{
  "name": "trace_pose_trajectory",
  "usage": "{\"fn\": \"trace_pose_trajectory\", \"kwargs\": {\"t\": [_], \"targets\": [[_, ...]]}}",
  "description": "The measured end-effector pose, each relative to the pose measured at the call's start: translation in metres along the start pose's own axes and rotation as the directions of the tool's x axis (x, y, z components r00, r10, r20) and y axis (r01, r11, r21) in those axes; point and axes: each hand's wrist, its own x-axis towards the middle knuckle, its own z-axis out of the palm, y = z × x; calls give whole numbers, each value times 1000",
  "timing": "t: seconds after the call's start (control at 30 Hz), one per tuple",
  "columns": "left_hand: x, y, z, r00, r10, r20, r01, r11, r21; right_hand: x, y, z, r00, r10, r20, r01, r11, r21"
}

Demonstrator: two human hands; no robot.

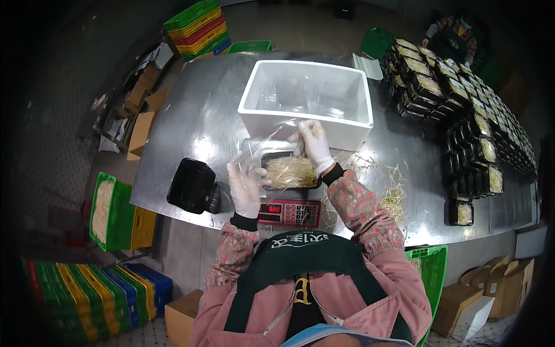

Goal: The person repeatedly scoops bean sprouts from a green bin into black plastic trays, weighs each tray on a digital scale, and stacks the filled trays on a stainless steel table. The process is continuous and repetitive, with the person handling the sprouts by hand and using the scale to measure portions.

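Both my hands wear whitish gloves. Between them stretches a clear plastic lid or film [269, 141], hard to make out through its glare. My left hand [245, 186] holds its near left side, and my right hand [314, 145] pinches its far right side. Below the plastic, a black tray heaped with bean sprouts [289, 172] rests on a digital scale [289, 213] with a red keypad panel. Left of my left hand lie nested black plastic trays [191, 185]. Just beyond my right hand stands a white foam box [303, 118] containing clear plastic pieces.
Loose sprouts [393, 195] litter the steel table [427, 173] on the right. Stacked packed trays [433, 86] fill its right side, with a co-worker [453, 41] behind them. Green crates [113, 212] of sprouts flank the table; more crates [108, 299] and cardboard boxes [184, 316] stand on the floor.
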Motion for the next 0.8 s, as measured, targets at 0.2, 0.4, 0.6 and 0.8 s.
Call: {"fn": "trace_pose_trajectory", "kwargs": {"t": [0.2,0.4,0.6,0.8], "targets": [[9,15,-24,961,242,-133,-177,910,374,86,-58,-49,788,-516,-336,490,856,-164],[32,26,-32,961,263,85,-271,835,479,107,-58,-135,813,-568,-125,173,442,-880],[42,-13,-34,987,26,161,-114,815,568,-50,-27,-51,937,-53,347,286,687,-668],[89,-77,-65,886,204,417,-448,141,883,-31,32,-86,979,-145,144,189,371,-909]]}}
